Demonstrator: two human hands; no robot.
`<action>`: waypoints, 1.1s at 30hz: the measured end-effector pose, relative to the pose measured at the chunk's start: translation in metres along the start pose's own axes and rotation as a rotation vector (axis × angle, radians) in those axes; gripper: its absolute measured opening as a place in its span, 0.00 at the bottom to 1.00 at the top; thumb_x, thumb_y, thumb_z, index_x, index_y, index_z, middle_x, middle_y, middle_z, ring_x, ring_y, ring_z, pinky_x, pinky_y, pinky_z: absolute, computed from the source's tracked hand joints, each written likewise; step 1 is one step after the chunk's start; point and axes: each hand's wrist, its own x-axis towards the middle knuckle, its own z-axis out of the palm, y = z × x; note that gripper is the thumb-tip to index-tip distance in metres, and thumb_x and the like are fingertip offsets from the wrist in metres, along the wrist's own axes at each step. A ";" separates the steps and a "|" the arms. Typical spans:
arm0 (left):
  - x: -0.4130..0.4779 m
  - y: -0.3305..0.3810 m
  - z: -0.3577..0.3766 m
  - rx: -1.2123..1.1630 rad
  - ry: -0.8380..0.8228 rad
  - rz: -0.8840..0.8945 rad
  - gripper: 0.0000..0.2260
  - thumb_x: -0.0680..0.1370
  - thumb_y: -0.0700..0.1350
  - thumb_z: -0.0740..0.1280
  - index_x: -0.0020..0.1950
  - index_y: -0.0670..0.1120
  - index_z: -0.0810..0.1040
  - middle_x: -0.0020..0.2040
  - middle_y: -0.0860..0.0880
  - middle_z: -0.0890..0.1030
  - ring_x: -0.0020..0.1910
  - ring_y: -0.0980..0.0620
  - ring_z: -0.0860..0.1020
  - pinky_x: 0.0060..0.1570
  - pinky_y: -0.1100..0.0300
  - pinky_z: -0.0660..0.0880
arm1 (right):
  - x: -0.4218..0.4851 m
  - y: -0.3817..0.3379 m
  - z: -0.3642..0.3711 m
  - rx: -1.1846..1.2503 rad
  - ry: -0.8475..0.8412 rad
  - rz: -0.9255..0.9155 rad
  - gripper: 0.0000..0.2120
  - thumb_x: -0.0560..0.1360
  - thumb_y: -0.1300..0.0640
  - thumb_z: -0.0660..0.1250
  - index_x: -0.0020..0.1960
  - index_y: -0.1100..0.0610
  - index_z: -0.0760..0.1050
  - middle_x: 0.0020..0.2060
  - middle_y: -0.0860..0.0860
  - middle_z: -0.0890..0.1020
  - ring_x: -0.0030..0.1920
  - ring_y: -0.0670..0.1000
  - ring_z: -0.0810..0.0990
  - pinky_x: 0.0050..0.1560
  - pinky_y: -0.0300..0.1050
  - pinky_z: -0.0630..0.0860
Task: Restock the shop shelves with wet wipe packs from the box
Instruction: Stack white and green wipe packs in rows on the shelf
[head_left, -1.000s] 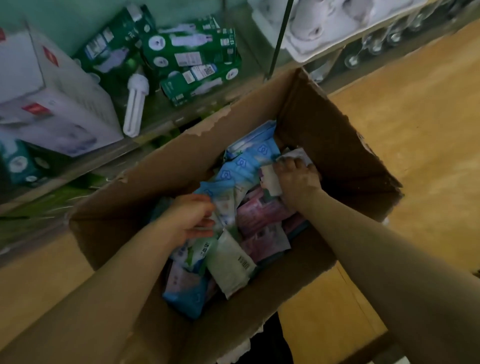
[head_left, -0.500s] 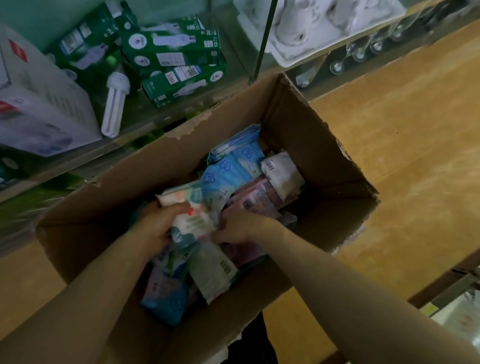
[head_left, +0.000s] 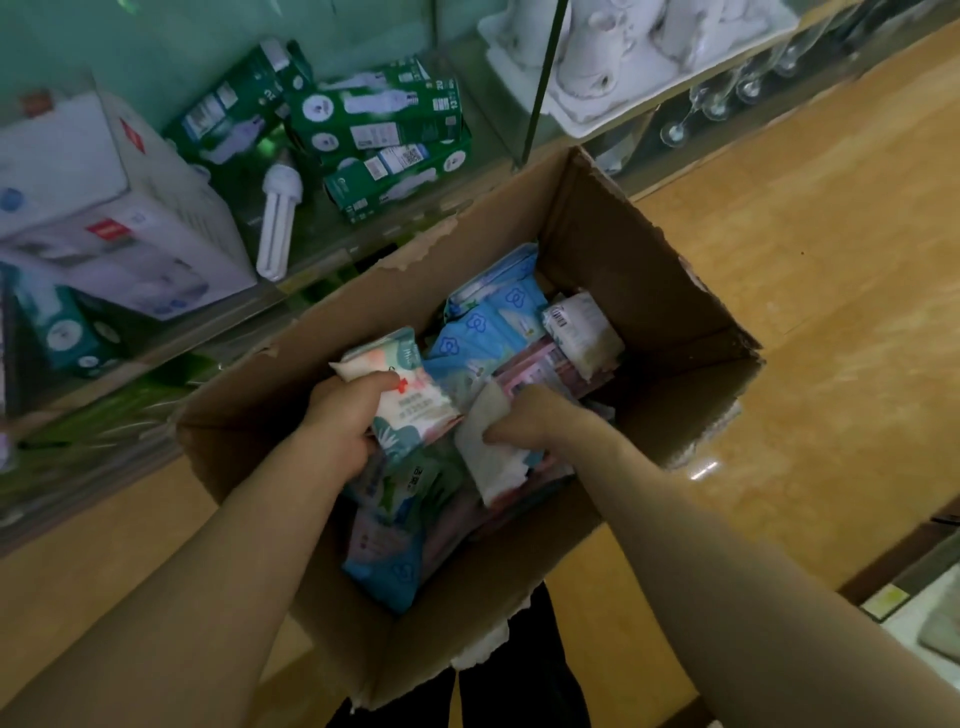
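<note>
An open brown cardboard box (head_left: 649, 270) with torn edges sits low in the middle of the view, in front of the person; it is full of soft wet wipe packs, all heaped together.

The left hand (head_left: 340, 418) is down in the near left part of the box; its fingers curl round a white pack with a red cross and green leaves (head_left: 415, 402), and that pack sticks up above the heap.

The right hand (head_left: 527, 421) is just beside it, a bit to the right; its fingers and thumb pinch a plain white pack (head_left: 485, 462), which lies tilted on top of the others.

Behind the hands, blue packs with flower marks (head_left: 488, 325) stand on edge at the far side of the box; flat pink packs (head_left: 548, 366) lie next to them; a small white pack with a bar code (head_left: 582, 332) rests on the pink ones, near the right wall; one more blue pack (head_left: 387, 566) lies at the near end, under the arms.

Past the box there is a glass shelf case; inside it lie dark green lamp boxes (head_left: 374, 119), a bare white tube lamp (head_left: 280, 218) and a big white carton (head_left: 109, 202); further right a white tray of white teapots (head_left: 576, 124) sits by some clear stemmed glasses (head_left: 719, 101).

A yellow wooden surface (head_left: 831, 270) spreads out to the right of the box.
</note>
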 end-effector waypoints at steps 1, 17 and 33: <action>-0.007 0.004 0.002 -0.010 -0.008 0.012 0.15 0.75 0.36 0.69 0.62 0.39 0.76 0.46 0.41 0.81 0.42 0.44 0.81 0.43 0.50 0.79 | -0.010 -0.001 -0.008 0.118 0.036 0.025 0.23 0.78 0.55 0.64 0.69 0.64 0.65 0.59 0.59 0.74 0.55 0.57 0.76 0.53 0.49 0.78; -0.219 0.015 0.056 0.029 -0.363 0.461 0.14 0.78 0.37 0.60 0.61 0.52 0.67 0.56 0.44 0.79 0.52 0.43 0.81 0.53 0.42 0.77 | -0.236 0.020 0.015 0.834 1.030 -0.273 0.08 0.75 0.61 0.63 0.52 0.51 0.74 0.38 0.46 0.78 0.34 0.49 0.78 0.28 0.45 0.73; -0.463 -0.104 0.184 0.258 -0.754 1.000 0.13 0.77 0.34 0.60 0.55 0.51 0.72 0.47 0.51 0.79 0.43 0.55 0.79 0.26 0.73 0.71 | -0.437 0.204 0.020 0.997 1.787 -0.211 0.11 0.76 0.64 0.60 0.55 0.56 0.77 0.37 0.44 0.76 0.34 0.43 0.72 0.36 0.40 0.66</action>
